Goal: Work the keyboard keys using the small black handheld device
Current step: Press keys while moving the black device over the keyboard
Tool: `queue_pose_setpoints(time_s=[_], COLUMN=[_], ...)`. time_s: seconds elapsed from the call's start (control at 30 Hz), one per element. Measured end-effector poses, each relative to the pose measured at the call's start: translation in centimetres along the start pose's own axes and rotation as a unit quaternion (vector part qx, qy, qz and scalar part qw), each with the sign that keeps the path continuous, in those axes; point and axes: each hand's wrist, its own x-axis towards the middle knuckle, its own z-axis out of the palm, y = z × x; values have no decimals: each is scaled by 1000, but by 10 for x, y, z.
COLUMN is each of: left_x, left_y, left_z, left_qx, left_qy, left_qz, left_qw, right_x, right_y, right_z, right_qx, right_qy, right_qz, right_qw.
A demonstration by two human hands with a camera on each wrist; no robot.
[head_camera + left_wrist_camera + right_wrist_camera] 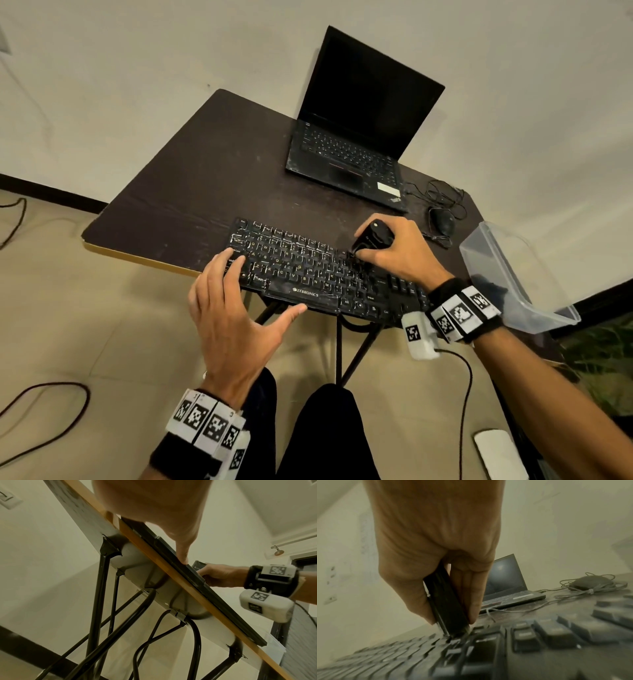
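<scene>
Your right hand (397, 251) grips the black device (371, 236), tip down on the keyboard (308, 274). Your left hand (233, 308) lies flat, fingers straight on its left end, holding nothing.

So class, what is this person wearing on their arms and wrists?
Both forearms are bare, with no sleeves. The left wrist carries a black strap ringed with white blocks printed with black square markers. The right wrist has the same band, plus a white padded camera unit bearing markers, with a black cable trailing down from it.
</scene>
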Motion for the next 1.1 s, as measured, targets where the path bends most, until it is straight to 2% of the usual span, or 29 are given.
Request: queue_pose_setpoints(time_s=[0.07,0.2,0.33,0.47,0.6,0.77,0.97,1.1], left_x=[0,-1,1,-1,0,0,0,0], left_y=[1,1,2,3,3,2,3,3], left_z=[0,-2,-2,-3,-2,-2,-1,-2], left_qx=[1,8,9,13,13,14,7,3], left_qy=[-1,2,2,1,6,2,2,-1], left_qz=[0,3,-1,2,-3,0,-6,-9], left_qw=[1000,1000,1000,1000,1000,1000,1000,1000], right_x=[-7,-3,-15,-10,-15,-17,-26,-24], right_y=[-1,2,0,7,7,18,13,4], right_z=[3,-6,-4,-14,-20,-25,-29,-29], right_qx=[-3,-22,-12,-57,24,-35,125,172], right_qy=[-10,30,-23,15,-59,10,-28,-34], right_qz=[-16,8,-18,24,60,95,154,155], right_qw=[1000,999,999,998,996,995,980,972])
